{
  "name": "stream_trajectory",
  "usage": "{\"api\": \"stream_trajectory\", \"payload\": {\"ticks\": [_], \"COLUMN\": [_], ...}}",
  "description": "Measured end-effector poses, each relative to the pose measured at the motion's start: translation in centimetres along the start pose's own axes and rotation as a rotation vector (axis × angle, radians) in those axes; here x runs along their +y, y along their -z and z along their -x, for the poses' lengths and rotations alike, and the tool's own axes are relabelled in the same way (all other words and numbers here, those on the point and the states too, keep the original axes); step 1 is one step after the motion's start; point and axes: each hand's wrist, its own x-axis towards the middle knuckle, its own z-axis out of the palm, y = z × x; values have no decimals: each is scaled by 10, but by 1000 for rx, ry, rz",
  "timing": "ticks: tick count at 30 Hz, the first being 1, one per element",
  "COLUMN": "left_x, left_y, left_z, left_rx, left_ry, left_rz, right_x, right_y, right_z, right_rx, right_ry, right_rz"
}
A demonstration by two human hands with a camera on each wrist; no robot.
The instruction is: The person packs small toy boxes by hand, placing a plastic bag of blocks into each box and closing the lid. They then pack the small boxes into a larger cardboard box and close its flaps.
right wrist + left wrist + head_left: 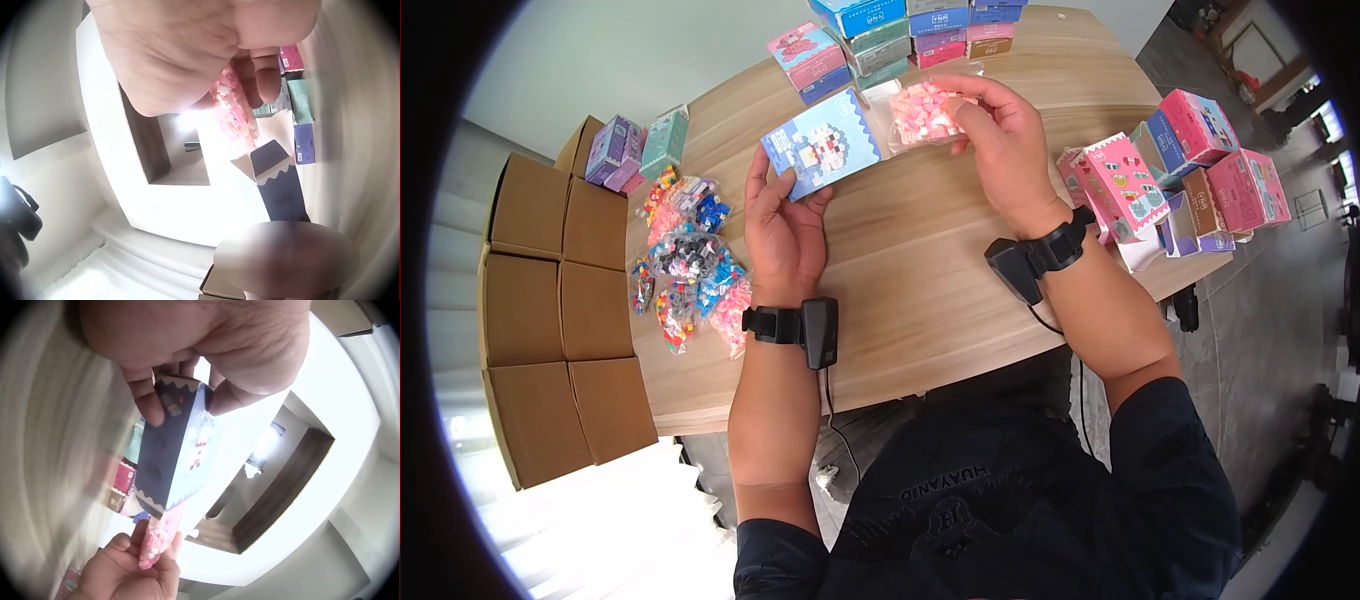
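Likely mid-transfer, the left hand (788, 238) grips a blue cardboard box (828, 146); beyond it, the right hand (1016, 152) pinches a clear plastic bag of pink pieces (919, 112), probably needing alignment.

Head view: box stack (878, 40) cut by top edge; fine print on blue box (825, 146) too small to read. Left wrist view: left hand (206, 347) cut by top edge, right hand (128, 569) by bottom edge; tabletop (44, 456) smeared at left. Right wrist view: left hand blurred out, low right; right hand hides pink bag's (234, 117) upper end. Black corners crop all 3.
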Motion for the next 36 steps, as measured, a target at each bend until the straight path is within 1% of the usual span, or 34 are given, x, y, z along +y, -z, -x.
{"api": "stream_trajectory", "payload": {"ticks": [2, 5, 8, 14, 17, 20, 23, 26, 29, 32, 35, 36], "left_x": [0, 0, 0, -1, -1, -2, -1, -1, -1, -1, -2, -2], "left_y": [0, -1, -2, -2, 2, 1, -2, -3, -3, -3, -2, -2], "left_z": [0, 0, 0, 0, 0, 0, 2, 3, 2, 2, 2, 2], "left_rx": [3, 0, -9, -22, -54, -59, -66, -79, -87, -93, -97, -99], "left_ry": [0, 0, 11, 39, 52, 63, 92, 110, 96, 75, 72, 75], "left_rz": [2, 1, -5, -23, -29, -17, -27, -78, -45, 21, 27, 19], "right_x": [0, -1, 3, 1, -3, -4, 1, 11, 5, 1, 0, 1], "right_y": [3, 2, 1, 6, 4, 3, -3, -5, -8, -16, -11, -9], "right_z": [-2, 0, 1, -3, -3, -4, -1, 2, 2, 4, 2, 0], "right_rx": [-37, -106, -126, -79, -3, 20, -53, -142, -222, -111, 3, -19], "right_ry": [-51, -51, -51, -65, -38, -21, 23, 118, 52, 21, -53, -72], "right_rz": [-12, -55, -30, -71, -77, -74, -83, 123, -68, -189, 46, 47]}}
